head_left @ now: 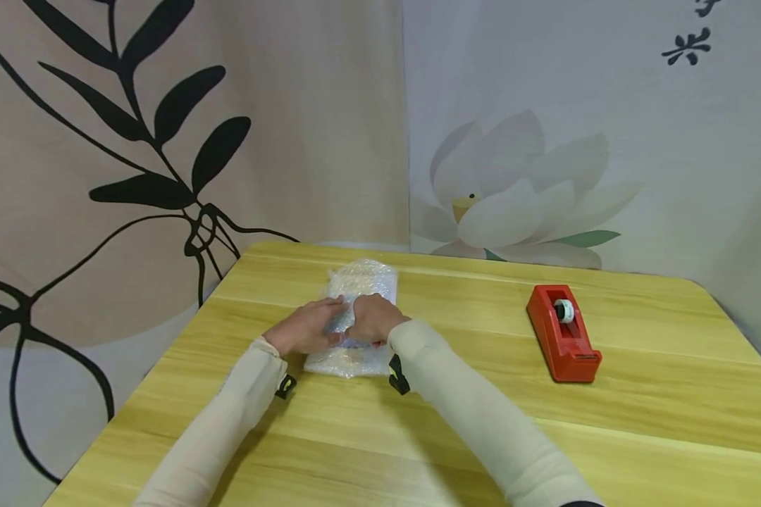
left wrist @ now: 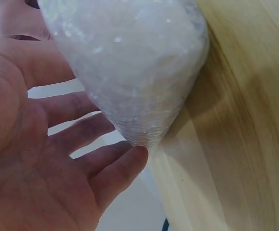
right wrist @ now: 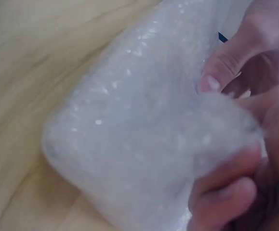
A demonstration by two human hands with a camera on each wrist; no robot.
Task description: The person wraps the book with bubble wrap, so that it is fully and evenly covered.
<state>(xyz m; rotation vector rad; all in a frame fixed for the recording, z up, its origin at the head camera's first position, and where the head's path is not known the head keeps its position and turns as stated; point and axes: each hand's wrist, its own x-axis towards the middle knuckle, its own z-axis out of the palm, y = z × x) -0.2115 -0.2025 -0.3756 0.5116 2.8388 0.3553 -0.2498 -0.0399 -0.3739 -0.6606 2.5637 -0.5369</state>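
Note:
A package in clear bubble wrap (head_left: 361, 278) lies on the table near its back edge. My left hand (head_left: 309, 325) is at its left side. The left wrist view shows the nearly straight fingers (left wrist: 115, 173) spread along the wrap's side, the little finger touching a corner. In the right wrist view the left thumb (right wrist: 211, 84) rests on the wrap. My right hand (head_left: 375, 320) is over the package's middle, fingers curled round a fold of bubble wrap (right wrist: 226, 125). The wrapped contents are too blurred to tell.
A red tape dispenser (head_left: 564, 338) with a small roll of tape (head_left: 564, 310) stands to the right on the wooden table (head_left: 469, 303). Behind the table hangs a printed curtain (head_left: 330, 141) with leaves and a lotus flower.

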